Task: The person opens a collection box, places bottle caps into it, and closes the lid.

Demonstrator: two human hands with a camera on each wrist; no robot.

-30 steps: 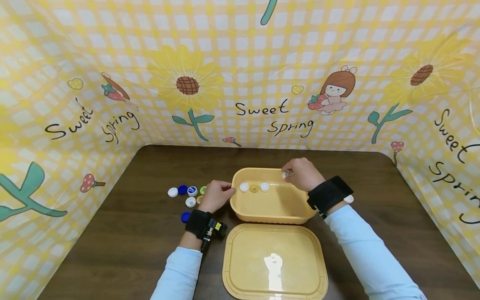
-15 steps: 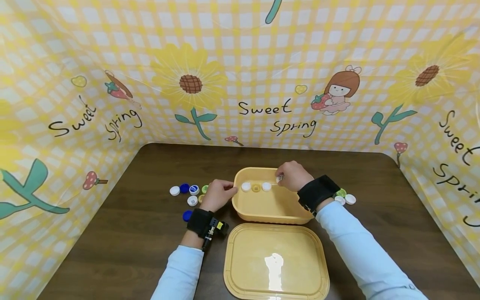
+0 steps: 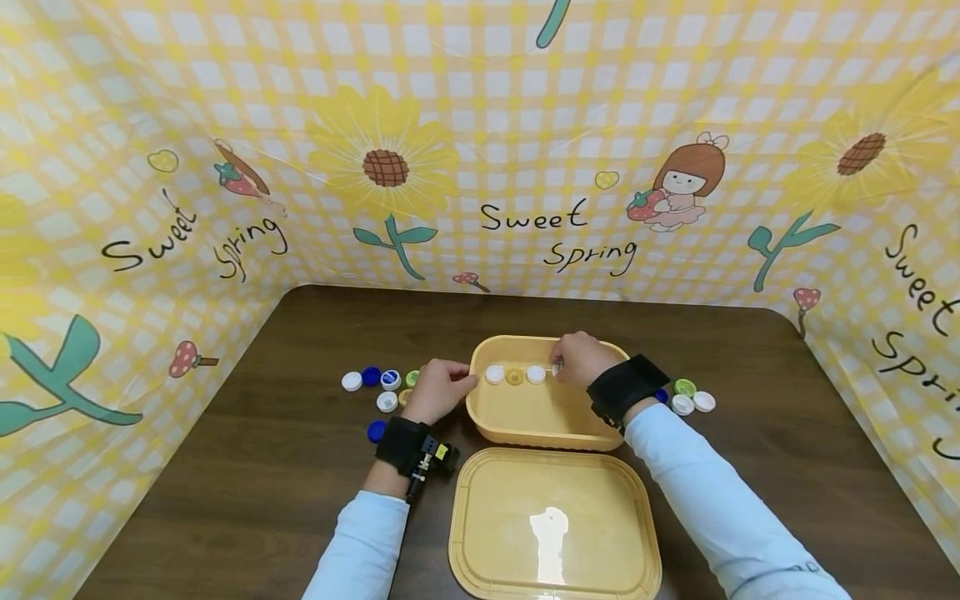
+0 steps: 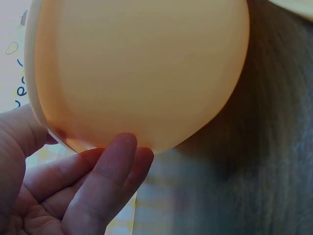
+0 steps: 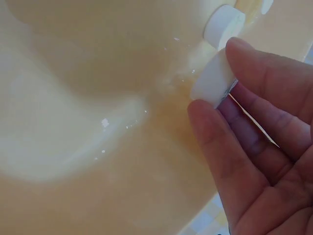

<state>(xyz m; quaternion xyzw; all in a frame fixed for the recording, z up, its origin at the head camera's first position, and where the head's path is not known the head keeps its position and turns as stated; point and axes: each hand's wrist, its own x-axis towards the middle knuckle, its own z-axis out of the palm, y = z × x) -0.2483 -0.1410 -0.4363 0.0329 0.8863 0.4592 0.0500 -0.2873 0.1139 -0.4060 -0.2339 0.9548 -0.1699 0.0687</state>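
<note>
Right hand (image 3: 587,360) pinches a white cap (image 5: 213,81) inside the yellow box (image 3: 540,421), beside a row of caps (image 3: 513,377), left hand (image 3: 435,392) gripping the box's edge; placement appears underway, next apparently requiring alignment and release.

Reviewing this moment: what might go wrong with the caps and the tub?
The right hand pinches a white cap by its edges, so it might slip. The next cap in the row is close, so a bump could shift it. By the right wristband, a loose blue cap might get knocked as the arm moves.
</note>
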